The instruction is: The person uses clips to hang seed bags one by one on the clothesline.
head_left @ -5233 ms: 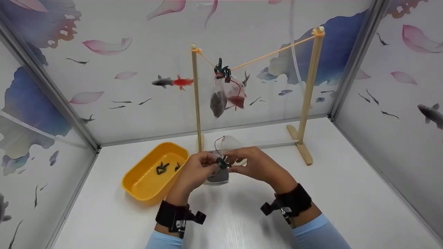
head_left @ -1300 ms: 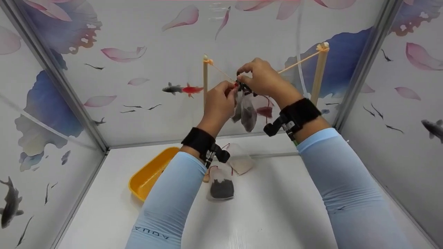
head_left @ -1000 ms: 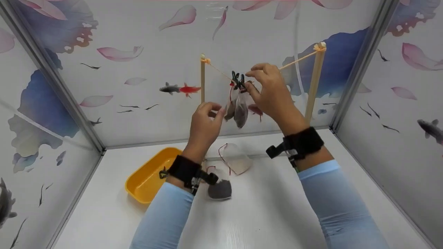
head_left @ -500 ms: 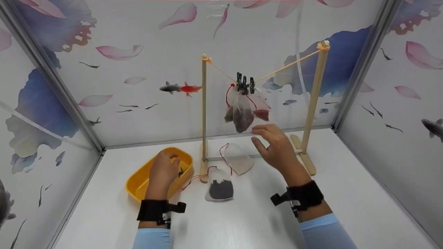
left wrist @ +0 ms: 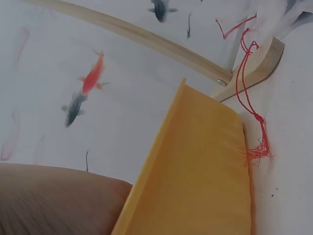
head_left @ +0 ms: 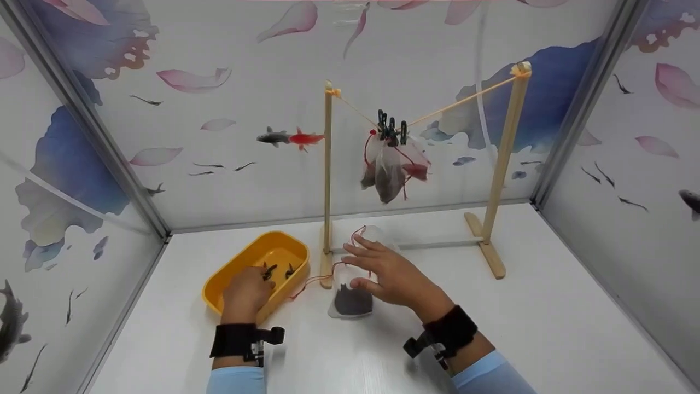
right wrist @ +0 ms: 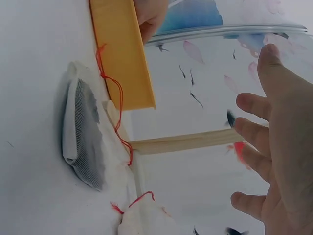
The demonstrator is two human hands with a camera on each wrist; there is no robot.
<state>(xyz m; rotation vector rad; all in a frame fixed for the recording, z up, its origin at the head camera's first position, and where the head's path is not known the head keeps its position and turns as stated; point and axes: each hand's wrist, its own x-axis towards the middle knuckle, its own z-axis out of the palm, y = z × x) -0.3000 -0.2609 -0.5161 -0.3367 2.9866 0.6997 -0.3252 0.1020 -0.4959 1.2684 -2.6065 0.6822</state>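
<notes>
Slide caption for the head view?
Left hand in yellow tray, right hand near dark-filled bag, three bags clipped to orange line.

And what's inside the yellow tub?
Dark clips show in the yellow tub, one by the left hand. The hand hides the floor beneath it, so anything there can't be seen.

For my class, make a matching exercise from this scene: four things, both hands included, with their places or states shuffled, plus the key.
Things
1. left hand
2. right hand
3. orange cord
4. bag with reddish contents

Places or states
A. tied to two wooden posts
B. hanging beneath dark clips
C. inside the yellow tray
D. spread open over the white tabletop

Pairs: 1-C, 2-D, 3-A, 4-B
</notes>
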